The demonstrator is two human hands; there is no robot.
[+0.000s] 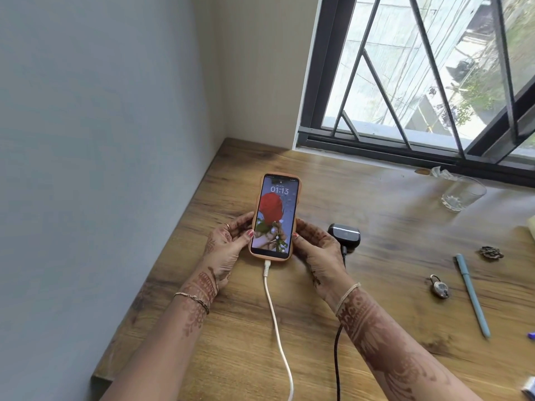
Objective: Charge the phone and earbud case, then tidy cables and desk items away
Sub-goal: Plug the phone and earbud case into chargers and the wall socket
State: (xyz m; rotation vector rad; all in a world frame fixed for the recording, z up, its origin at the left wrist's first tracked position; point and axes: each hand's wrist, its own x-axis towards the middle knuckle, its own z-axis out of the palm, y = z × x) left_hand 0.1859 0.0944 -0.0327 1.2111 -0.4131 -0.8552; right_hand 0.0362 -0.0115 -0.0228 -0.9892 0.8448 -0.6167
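- Gripped phone (pixel 274 218) between left hand (pixel 228 241) and right hand (pixel 315 247), white cable (pixel 275 322) plugged in.
- Sat cabled beside it: earbud case (pixel 344 235).
- Left untidied on counter (pixel 390 233): pen (pixel 472 295), padlock (pixel 439 286), glass (pixel 463 193).

Matt wood-grain desk (pixel 376 299), glossy phone (pixel 275 218) screen, clear glass tumbler (pixel 463 193).

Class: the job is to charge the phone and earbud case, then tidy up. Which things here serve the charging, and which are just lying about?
Charging:
phone, in both hands
white cable, plugged into the phone
earbud case
black cable, at the case

Lying about:
glass
padlock
pen
small dark ornament
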